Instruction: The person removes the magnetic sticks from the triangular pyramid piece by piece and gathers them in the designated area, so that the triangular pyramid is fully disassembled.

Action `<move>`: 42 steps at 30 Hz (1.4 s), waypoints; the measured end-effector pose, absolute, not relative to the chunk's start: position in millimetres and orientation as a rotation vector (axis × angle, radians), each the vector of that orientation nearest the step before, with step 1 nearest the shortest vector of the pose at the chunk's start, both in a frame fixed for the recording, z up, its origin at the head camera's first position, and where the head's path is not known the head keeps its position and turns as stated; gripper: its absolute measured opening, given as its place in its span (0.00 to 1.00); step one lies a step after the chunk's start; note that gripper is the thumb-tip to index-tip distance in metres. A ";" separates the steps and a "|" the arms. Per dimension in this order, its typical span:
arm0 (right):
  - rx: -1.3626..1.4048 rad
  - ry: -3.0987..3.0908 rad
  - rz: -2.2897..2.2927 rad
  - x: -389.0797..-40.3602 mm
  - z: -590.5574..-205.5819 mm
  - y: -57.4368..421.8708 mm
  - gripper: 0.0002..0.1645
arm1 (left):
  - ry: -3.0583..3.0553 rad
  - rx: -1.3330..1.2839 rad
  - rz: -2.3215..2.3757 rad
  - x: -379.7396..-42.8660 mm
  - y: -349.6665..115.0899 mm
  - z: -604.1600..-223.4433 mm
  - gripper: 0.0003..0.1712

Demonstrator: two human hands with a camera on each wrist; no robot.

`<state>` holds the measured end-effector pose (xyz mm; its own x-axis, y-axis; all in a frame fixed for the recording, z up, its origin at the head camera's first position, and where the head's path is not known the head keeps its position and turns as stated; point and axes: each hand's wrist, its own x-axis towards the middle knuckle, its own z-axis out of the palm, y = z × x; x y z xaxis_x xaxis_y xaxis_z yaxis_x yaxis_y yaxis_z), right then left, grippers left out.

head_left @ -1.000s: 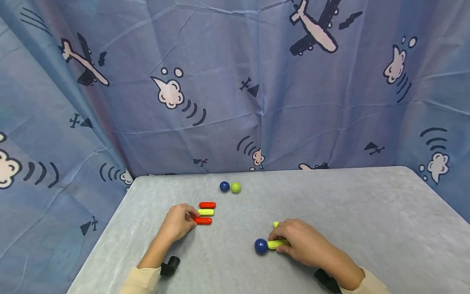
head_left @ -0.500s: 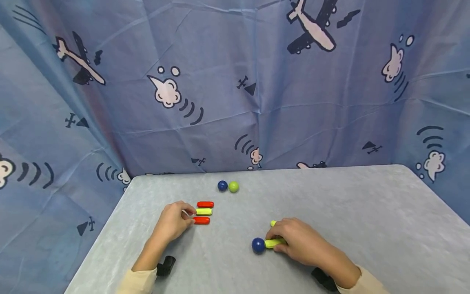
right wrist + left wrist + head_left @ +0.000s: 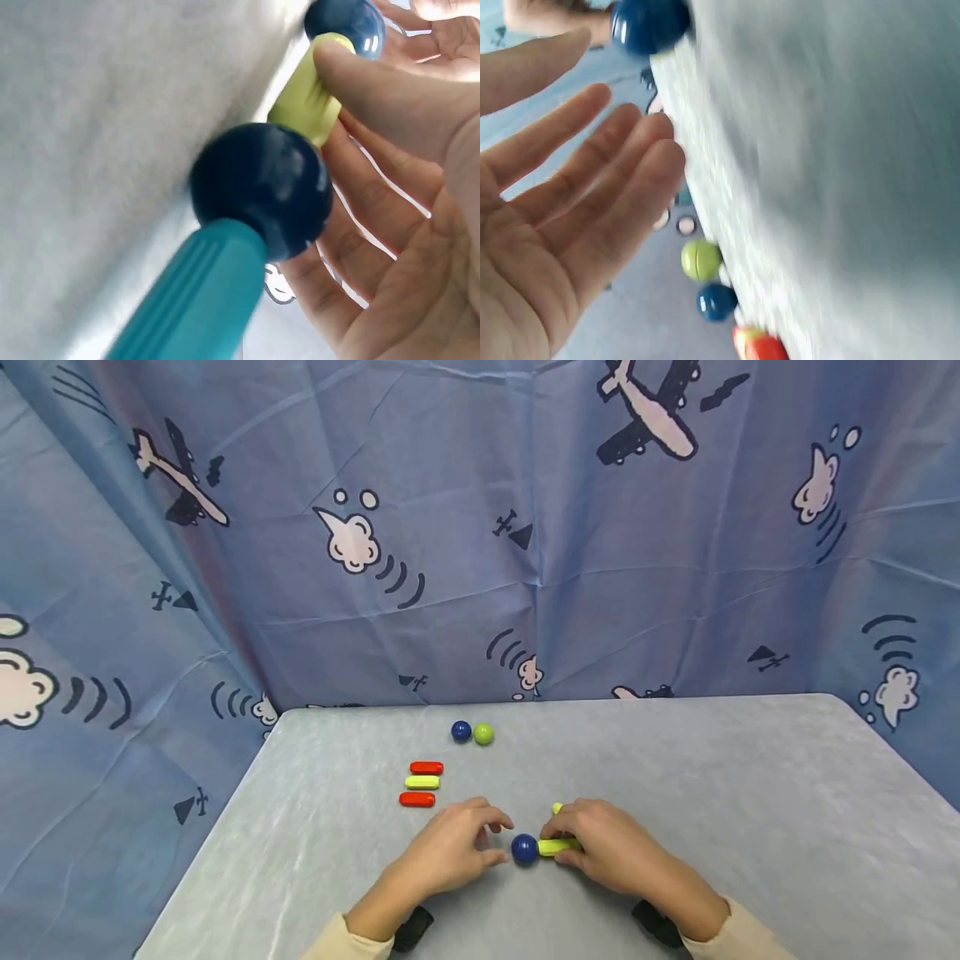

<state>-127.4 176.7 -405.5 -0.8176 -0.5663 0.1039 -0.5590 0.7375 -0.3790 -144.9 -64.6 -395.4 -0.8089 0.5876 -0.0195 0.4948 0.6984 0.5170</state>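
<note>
My right hand (image 3: 611, 847) pinches a yellow-green magnetic stick (image 3: 557, 847) between thumb and fingers. At the stick's left end is a blue ball (image 3: 524, 849). In the right wrist view, a second blue ball (image 3: 262, 191) sits at the stick's near end, and a ribbed teal stick (image 3: 191, 300) extends from it; the head view hides both behind the hand. My left hand (image 3: 457, 845) is just left of the first ball, thumb and fingers apart, holding nothing. Its relaxed fingers (image 3: 649, 169) show in the left wrist view, below the blue ball (image 3: 649, 26).
To the left lie a red stick (image 3: 426, 767), a yellow-green stick (image 3: 422, 782) and another red stick (image 3: 417, 799). Farther back are a blue ball (image 3: 461, 732) and a green ball (image 3: 483, 734). A yellow-green tip (image 3: 557, 808) peeks out behind the right hand. A patterned curtain (image 3: 375, 635) borders the grey table (image 3: 712, 777).
My left hand has come away from the red and yellow-green sticks, moving right and nearer to the blue ball; those sticks stay behind. The right hand keeps its pinch, almost in place.
</note>
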 end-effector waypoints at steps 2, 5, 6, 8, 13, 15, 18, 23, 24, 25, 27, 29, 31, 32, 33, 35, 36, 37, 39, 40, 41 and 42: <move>-0.912 2.913 -0.627 -128.1 -405.9 175.4 0.12 | 2.707 0.890 0.707 -144.0 -55.4 -399.0 0.18; -0.888 2.902 -0.636 -128.7 -407.0 173.2 0.12 | 2.702 0.889 0.657 -143.3 -48.4 -404.1 0.22; -0.884 2.899 -0.641 -128.8 -407.2 172.5 0.13 | 2.704 0.890 0.646 -143.4 -47.3 -405.5 0.22; -0.876 2.895 -0.649 -128.7 -407.8 171.7 0.13 | 2.706 0.888 0.636 -144.0 -45.9 -407.7 0.23; -0.855 2.892 -0.664 -127.7 -407.7 172.2 0.13 | 2.698 0.891 0.662 -146.7 -43.8 -409.9 0.21; -0.856 2.894 -0.669 -127.7 -407.3 172.2 0.13 | 2.694 0.879 0.674 -147.5 -43.7 -409.4 0.21; -0.873 2.899 -0.681 -127.1 -407.4 172.4 0.12 | 2.685 0.856 0.696 -147.3 -43.6 -408.8 0.20; -0.900 2.884 -0.716 -125.9 -409.0 172.8 0.11 | 2.676 0.823 0.737 -146.2 -44.7 -410.9 0.19; -0.902 2.880 -0.723 -125.9 -409.3 172.8 0.11 | 2.674 0.818 0.745 -146.2 -45.1 -411.3 0.19; -0.901 2.875 -0.730 -126.0 -409.5 172.8 0.11 | 2.674 0.816 0.752 -146.4 -45.7 -411.8 0.19; -0.902 2.869 -0.741 -126.4 -409.4 172.7 0.12 | 2.675 0.812 0.765 -147.0 -47.0 -412.0 0.19; -0.897 2.865 -0.748 -126.1 -409.5 172.9 0.12 | 2.673 0.810 0.773 -147.2 -47.7 -411.7 0.19; -0.894 2.864 -0.750 -125.9 -409.4 173.0 0.12 | 2.672 0.809 0.776 -147.5 -48.2 -411.3 0.18; -0.894 2.863 -0.752 -125.8 -409.4 173.1 0.11 | 2.673 0.808 0.774 -147.6 -48.4 -410.8 0.18; -0.894 2.862 -0.754 -125.7 -409.4 173.2 0.11 | 2.675 0.809 0.771 -147.7 -48.5 -410.7 0.18; -0.891 2.865 -0.755 -125.6 -409.4 173.3 0.11 | 2.679 0.810 0.769 -147.8 -48.5 -410.4 0.18; -0.892 2.866 -0.756 -125.6 -409.5 173.3 0.11 | 2.683 0.811 0.768 -147.8 -48.5 -410.4 0.18; -0.892 2.867 -0.757 -125.7 -409.5 173.3 0.11 | 2.686 0.813 0.768 -147.8 -48.6 -410.4 0.18; -0.890 2.868 -0.758 -125.8 -409.6 173.3 0.11 | 2.694 0.818 0.770 -147.6 -48.7 -410.5 0.18; -0.890 2.869 -0.758 -125.9 -409.5 173.2 0.11 | 2.696 0.820 0.773 -147.5 -48.9 -410.4 0.18; -0.888 2.868 -0.758 -126.0 -409.5 173.1 0.11 | 2.696 0.822 0.778 -147.4 -49.2 -410.3 0.18; -0.889 2.869 -0.757 -126.1 -409.5 172.9 0.11 | 2.695 0.821 0.783 -147.3 -49.6 -410.1 0.18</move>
